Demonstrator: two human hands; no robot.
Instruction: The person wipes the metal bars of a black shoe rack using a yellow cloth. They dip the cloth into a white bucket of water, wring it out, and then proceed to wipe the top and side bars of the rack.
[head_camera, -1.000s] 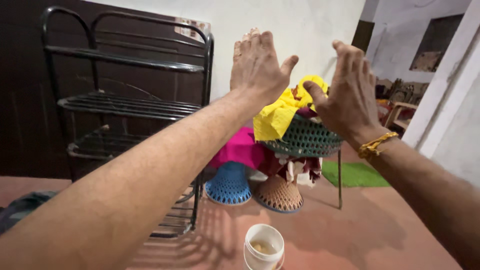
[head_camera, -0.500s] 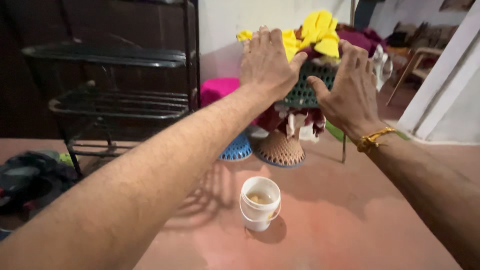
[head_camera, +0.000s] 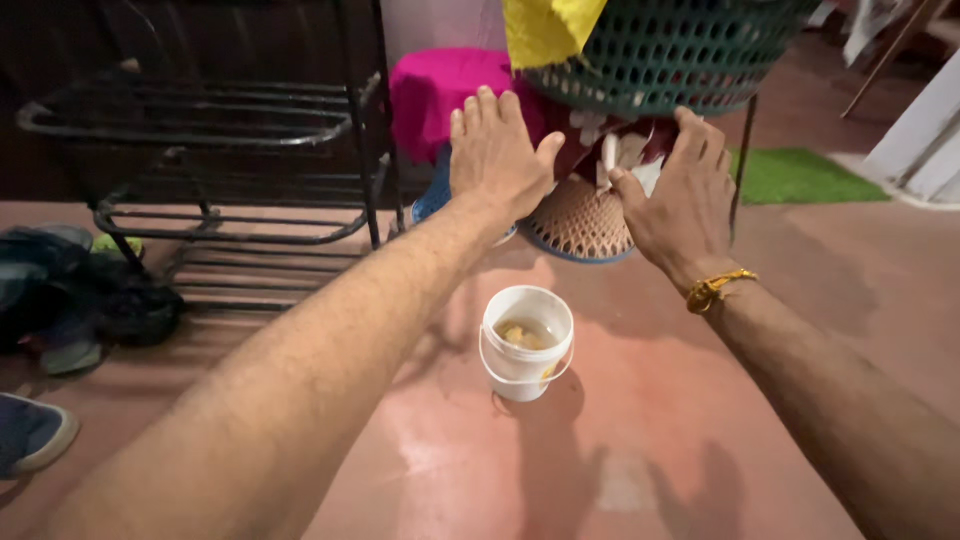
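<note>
In the head view, both your hands are spread wide and hold nothing: your left hand (head_camera: 495, 155) and right hand (head_camera: 675, 195) hover near the green perforated basket (head_camera: 670, 55), which sits raised above the floor with yellow cloth (head_camera: 545, 30) hanging over its rim. This reads as the reach stage; a grasp calls for both palms on the basket wall. Below, a small white bucket (head_camera: 525, 345) holds cloudy liquid.

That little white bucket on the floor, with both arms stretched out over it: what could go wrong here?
The white bucket stands open with liquid inside, right below the arms; a dropped forearm could tip it and wet the red floor. The green basket overhead is piled with cloth, and the yellow cloth hanging over its rim might slip down.
</note>
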